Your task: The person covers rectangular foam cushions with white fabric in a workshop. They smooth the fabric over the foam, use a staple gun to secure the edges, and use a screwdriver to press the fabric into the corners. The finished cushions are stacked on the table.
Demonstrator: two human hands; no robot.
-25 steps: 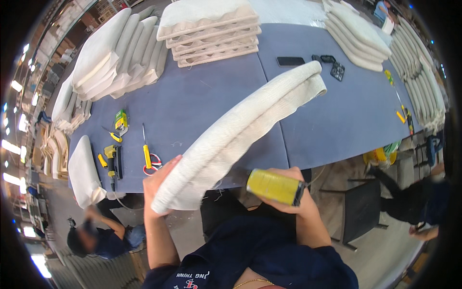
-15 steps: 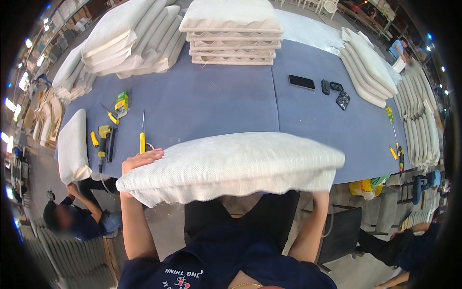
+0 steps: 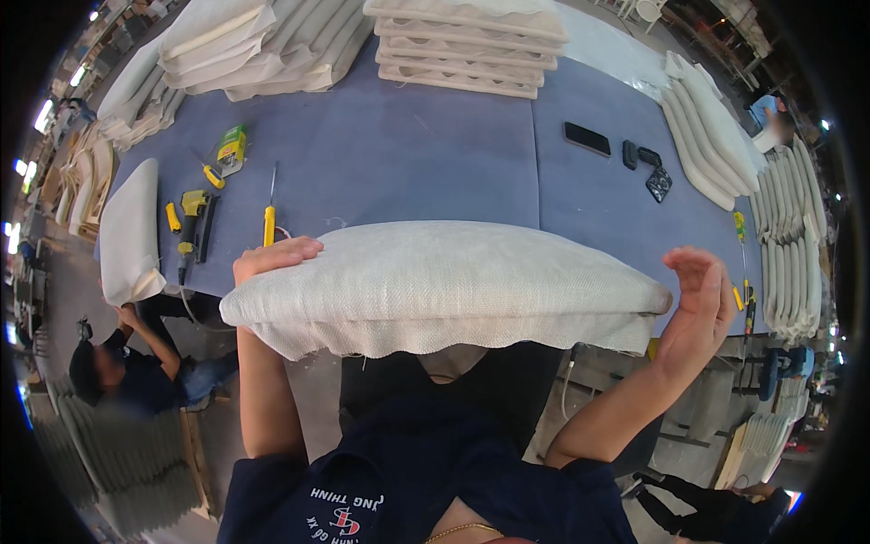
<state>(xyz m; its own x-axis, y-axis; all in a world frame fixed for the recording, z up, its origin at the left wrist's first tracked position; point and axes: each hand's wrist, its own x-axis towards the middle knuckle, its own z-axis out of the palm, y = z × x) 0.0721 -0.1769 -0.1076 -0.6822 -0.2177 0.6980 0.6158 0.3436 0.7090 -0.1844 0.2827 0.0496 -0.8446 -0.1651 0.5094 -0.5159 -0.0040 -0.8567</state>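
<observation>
A cream fabric-covered seat cushion spans the front edge of the blue-topped table before me, its loose, wavy cloth edge hanging toward my body. My left hand grips the cushion's left end, with fingers lying over the top and the thumb hidden. Beyond the right end, my right hand is raised with its fingers slightly curled and holds nothing. Just past the left fingers lies a yellow-handled screwdriver.
A yellow and black staple gun with a hose lies at left, near a green box. Stacked cushions line the far side. A phone and small black items lie at right. A co-worker sits at left.
My right hand has come off the cushion's underside and risen to its right. The cushion's right end has shifted slightly outward; the left hand stays on it. The view has shifted a little.
</observation>
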